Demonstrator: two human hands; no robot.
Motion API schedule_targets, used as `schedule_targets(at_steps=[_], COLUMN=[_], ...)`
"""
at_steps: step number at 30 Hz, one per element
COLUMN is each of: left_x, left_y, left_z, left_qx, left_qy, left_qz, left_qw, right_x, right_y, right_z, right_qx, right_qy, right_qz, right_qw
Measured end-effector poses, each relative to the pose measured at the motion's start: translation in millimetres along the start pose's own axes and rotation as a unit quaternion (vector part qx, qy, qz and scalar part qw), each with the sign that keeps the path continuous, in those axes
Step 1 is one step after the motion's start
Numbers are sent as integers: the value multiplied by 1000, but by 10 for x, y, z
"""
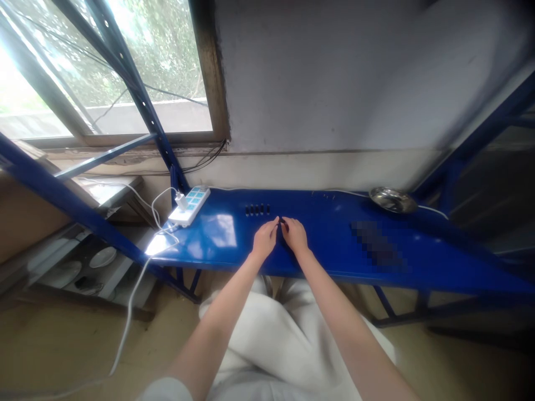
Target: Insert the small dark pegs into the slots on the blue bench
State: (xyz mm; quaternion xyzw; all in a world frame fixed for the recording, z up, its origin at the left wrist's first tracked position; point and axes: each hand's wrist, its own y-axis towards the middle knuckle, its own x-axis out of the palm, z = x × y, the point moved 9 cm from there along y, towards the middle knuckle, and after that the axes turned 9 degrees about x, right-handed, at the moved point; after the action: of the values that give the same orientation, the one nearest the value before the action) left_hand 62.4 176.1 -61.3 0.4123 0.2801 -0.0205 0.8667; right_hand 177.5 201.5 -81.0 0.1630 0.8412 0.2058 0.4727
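Note:
Over the middle of the blue table [330,250], my left hand [264,239] and my right hand [295,234] come close together with their fingertips pinched. Between them is a small dark piece [281,221], partly covered by the fingers; its kind is too small to make out. Just beyond my left hand, several small black pieces with light ends [257,210] stand or lie in a row on the table. They look alike, and my hands are apart from them.
A white power strip [190,206] with a plugged-in charger sits at the table's left end, its cable hanging to the floor. At the back right is a shiny metal bowl [393,199]. A blurred dark object [378,245] lies nearer. Blue frame posts [146,111] rise at the left.

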Motion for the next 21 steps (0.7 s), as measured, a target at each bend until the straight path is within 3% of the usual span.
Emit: schedule_targets(at_steps=[7, 21], left_x=[-29, 14], left_y=[-20, -39], left_z=[-94, -180], left_qx=[-25, -76], left_qy=[-6, -26], left_qz=[37, 23], left_qw=[999, 996], right_x=[-32, -37], right_y=[4, -5], right_z=[-6, -48], right_qx=[14, 3], right_qy=[19, 24], right_qz=[-8, -18], right_qw=[1000, 1000])
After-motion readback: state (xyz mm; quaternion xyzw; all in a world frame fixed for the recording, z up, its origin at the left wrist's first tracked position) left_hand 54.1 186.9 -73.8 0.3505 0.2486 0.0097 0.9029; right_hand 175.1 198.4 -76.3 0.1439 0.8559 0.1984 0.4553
